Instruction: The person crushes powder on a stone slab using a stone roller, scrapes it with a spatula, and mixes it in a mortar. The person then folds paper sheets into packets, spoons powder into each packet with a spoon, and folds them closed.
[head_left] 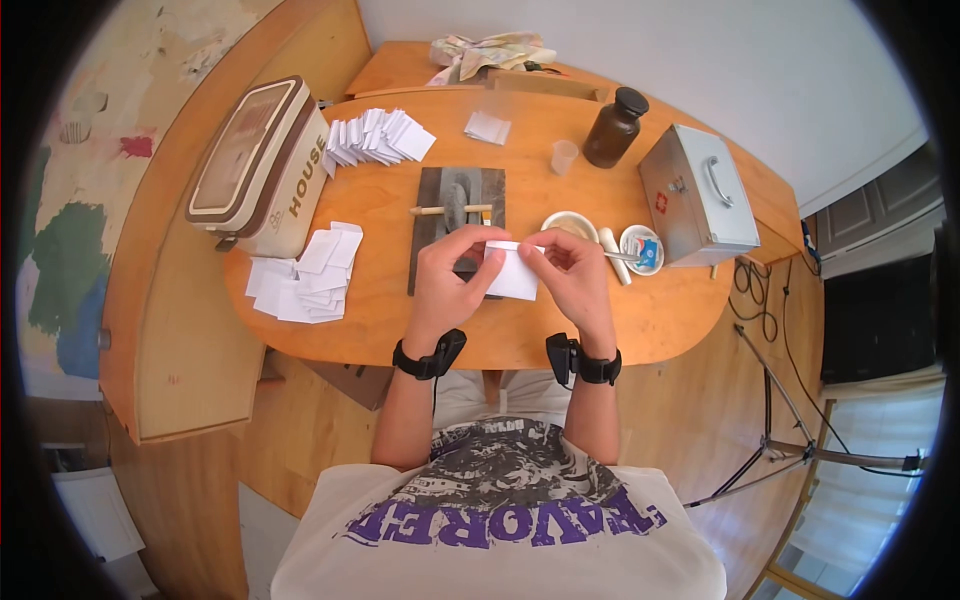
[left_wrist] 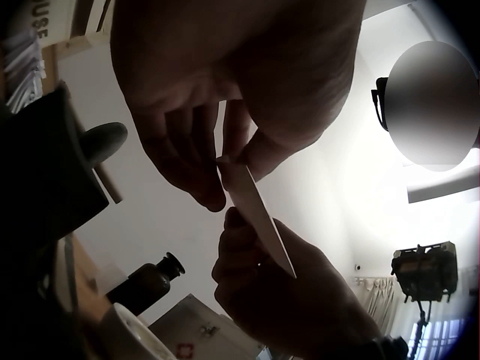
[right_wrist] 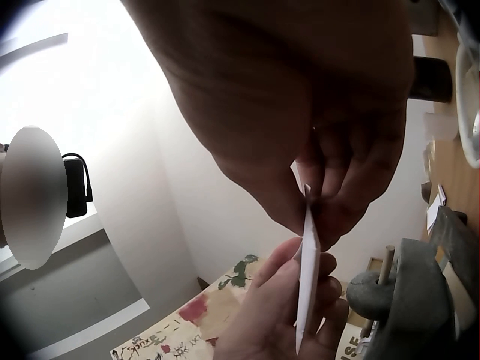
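Note:
A small folded white paper packet (head_left: 512, 277) is held up over the near edge of the table, in front of the chest. My left hand (head_left: 450, 278) pinches its upper left corner between thumb and fingers. Thumb and fingers of my right hand (head_left: 578, 277) pinch the upper right corner, along a narrow folded strip at the top. Seen edge-on in the left wrist view, the packet (left_wrist: 262, 221) looks thin and flat. In the right wrist view, the packet (right_wrist: 307, 277) shows slightly parted layers.
Behind the hands lies a dark board (head_left: 428, 190) with a grey wheel on a wooden rod. White packets (head_left: 305, 280) lie at left, more (head_left: 380, 137) behind. A white bowl (head_left: 570, 222), brown bottle (head_left: 613, 128), plastic cup (head_left: 563, 156) and metal case (head_left: 700, 195) stand right.

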